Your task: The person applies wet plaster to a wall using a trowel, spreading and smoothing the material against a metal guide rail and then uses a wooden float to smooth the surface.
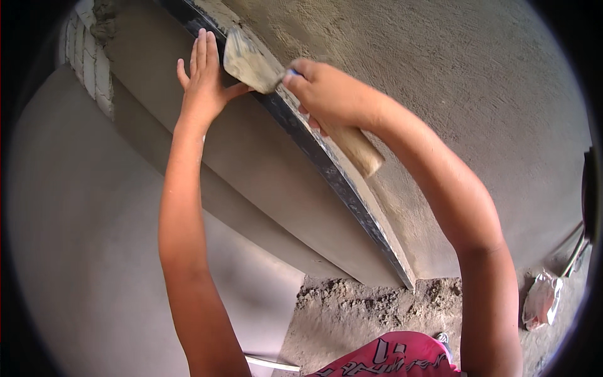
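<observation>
My right hand [330, 94] is closed round the wooden handle [359, 154] of a trowel. The mortar-smeared trowel blade [248, 61] points up and left, over the upper part of a long dark straightedge [320, 160]. That straightedge runs along the wall corner from the top down to the ground. With fingers stretched upward and thumb out to the side, my left hand [204, 78] lies flat against the straightedge and the wall beside it, holding no tool. Wet grey mortar [377, 201] lines the straightedge's right side.
Rough plastered wall [452, 88] spreads to the right, smooth grey wall [81, 207] to the left. Bare white blocks [88, 60] show at upper left. Crumbled mortar [352, 308] litters the ground below. A whitish bag [543, 300] and a long-handled tool [573, 254] are at lower right.
</observation>
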`<state>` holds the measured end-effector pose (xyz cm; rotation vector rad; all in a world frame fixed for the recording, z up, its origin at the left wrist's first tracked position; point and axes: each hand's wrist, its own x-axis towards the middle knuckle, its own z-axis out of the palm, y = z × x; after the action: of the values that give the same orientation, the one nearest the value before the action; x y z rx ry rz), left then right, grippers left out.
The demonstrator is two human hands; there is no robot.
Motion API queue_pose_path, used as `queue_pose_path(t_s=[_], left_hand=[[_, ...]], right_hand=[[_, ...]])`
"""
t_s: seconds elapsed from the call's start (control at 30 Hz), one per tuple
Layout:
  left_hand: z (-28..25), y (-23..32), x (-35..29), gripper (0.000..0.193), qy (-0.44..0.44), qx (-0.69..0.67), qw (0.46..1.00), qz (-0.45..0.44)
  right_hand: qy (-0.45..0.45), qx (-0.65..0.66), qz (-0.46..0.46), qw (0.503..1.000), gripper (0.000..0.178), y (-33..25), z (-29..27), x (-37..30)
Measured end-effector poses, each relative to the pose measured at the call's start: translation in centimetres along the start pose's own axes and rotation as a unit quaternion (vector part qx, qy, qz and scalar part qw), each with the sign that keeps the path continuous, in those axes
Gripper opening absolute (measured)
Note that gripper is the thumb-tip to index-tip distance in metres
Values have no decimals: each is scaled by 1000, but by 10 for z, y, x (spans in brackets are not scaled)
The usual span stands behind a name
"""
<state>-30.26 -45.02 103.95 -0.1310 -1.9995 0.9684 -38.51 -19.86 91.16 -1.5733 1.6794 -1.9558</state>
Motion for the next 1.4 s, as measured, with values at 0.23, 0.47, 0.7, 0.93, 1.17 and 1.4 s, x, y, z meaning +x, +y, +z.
queue_pose_path(t_s=[0.23, 0.47, 0.7, 0.93, 1.17, 1.4], left_hand=[[5, 4, 1, 131, 22, -7, 1000, -9], [-5, 8, 7, 124, -5, 5, 1000, -22], [8, -1, -2, 130, 51, -18, 999, 2], [21, -7, 3, 131, 81, -22, 996, 23], [27, -12, 1, 132, 86, -41, 995, 6], [10, -3, -1, 136, 57, -15, 998, -3]], right_hand=[[47, 27, -54, 997, 36, -2, 12, -14], [25, -139, -118, 983, 29, -71, -11, 70], [10, -48, -30, 998, 26, -89, -8, 63], [38, 6, 51, 998, 30, -66, 3, 37], [41, -40, 50, 997, 39, -64, 20, -6], [49, -197, -37, 978, 26, -118, 3, 78]])
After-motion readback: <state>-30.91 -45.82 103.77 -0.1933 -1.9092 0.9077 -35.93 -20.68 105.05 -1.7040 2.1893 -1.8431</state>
